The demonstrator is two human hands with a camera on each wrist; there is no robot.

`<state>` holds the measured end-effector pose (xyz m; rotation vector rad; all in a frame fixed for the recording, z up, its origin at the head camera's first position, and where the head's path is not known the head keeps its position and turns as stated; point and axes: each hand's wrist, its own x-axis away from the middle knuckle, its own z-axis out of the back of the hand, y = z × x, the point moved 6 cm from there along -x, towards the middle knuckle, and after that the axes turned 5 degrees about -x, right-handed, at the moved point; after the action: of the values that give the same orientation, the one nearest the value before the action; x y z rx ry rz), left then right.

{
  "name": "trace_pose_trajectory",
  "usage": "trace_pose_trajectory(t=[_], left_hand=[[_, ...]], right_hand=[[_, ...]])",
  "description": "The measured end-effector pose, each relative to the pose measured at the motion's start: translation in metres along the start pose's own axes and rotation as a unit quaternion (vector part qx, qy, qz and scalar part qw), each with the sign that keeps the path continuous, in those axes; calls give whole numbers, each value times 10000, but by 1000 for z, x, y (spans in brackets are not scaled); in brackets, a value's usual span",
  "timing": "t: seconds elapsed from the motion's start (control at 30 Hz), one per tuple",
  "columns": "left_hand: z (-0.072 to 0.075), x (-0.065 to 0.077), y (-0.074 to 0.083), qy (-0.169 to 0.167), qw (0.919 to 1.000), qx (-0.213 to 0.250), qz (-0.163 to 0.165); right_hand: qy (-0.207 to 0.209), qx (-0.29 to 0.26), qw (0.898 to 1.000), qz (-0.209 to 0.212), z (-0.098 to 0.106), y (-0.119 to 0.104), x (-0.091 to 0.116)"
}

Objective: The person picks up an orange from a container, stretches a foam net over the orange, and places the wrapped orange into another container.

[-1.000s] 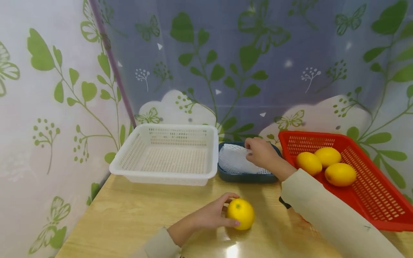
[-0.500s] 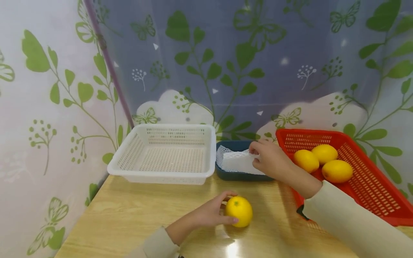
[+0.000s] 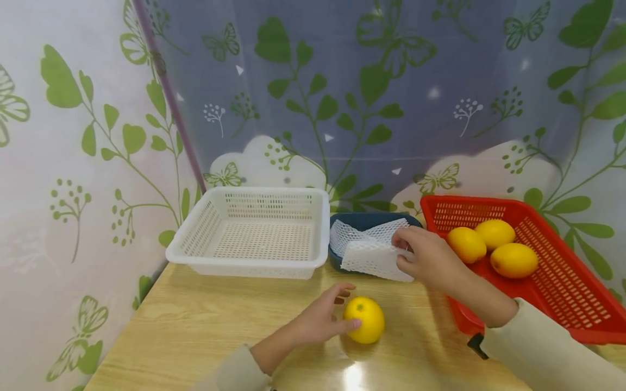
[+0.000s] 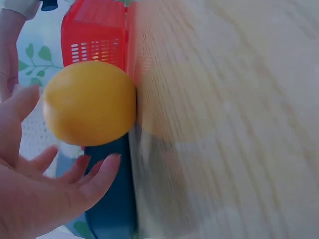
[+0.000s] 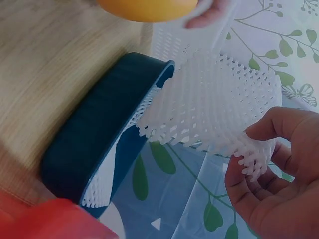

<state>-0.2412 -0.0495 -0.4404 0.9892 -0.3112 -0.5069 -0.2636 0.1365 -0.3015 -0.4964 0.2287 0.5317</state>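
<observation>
At the pale wood-grain table (image 3: pixel 205 326), the person's right hand (image 3: pixel 427 255) pinches a white foam-net sleeve (image 3: pixel 375 259) at its edge, thumb on 1 side and curled fingertips on the other. The netting is raised over a dark teal, rounded-end plastic tray (image 5: pixel 99 124), and from above its lower edge overlaps the near rim. More white netting (image 3: pixel 344 233) lies inside the tray, against its left end.

Closer to me, the left hand (image 3: pixel 315 320) is spread in a loose cup at the left side of a smooth, round yellow fruit (image 3: pixel 365 320). The fruit sits on the bare tabletop, in front of the tray. The thumb tip overlaps it from above, while the fingers stand apart from it; I can't tell whether the thumb touches.

A white rectangular plastic basket (image 3: pixel 244 266) with slotted walls stands just left of the tray. To the right, a red slatted plastic basket (image 3: pixel 584 293) holds 3 yellow oval fruits (image 3: pixel 513 260), grouped together toward its left side. Both forearms wear cream sleeves (image 3: pixel 548 336). Behind everything hangs a blue-grey and white cloth (image 3: pixel 293 108) printed with green leaves and butterflies.
</observation>
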Motion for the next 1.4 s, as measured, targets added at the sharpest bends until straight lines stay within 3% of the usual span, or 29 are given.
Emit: trace_pose_trajectory(t=[0.1,0.17,0.3,0.4,0.47,0.67,0.83,1.03,1.23,1.4], left_hand=[[9,5,8,725,9966,-157,-349],[16,10,18,1341,9880,-295,-713],[31,18,38,2471,9552,-584,-1518],[38,17,49,2846,9369,-780,-1874],[39,12,53,2853,9364,-820,-1872],[37,-1,50,2780,9450,-561,-1631],[38,-3,49,2902,9417,-372,-1661],[38,-4,47,2921,9411,-553,-1612],[38,-6,44,2748,9479,-645,-1480],[39,-8,42,2575,9547,-338,-1452]], right_hand=[[0,-87,9999,-92,-2,2,4],[35,-145,9998,-144,-4,3,6],[190,-266,9994,-144,-5,3,11],[318,-377,9987,-110,-5,2,14],[367,-468,9982,-124,-5,2,16],[303,-738,9967,-173,-12,5,20],[301,-837,9958,-235,-15,7,23],[259,-1008,9940,-334,-18,6,25],[296,-1153,9925,-280,-18,1,24],[448,-1268,9906,-268,-16,-1,24]])
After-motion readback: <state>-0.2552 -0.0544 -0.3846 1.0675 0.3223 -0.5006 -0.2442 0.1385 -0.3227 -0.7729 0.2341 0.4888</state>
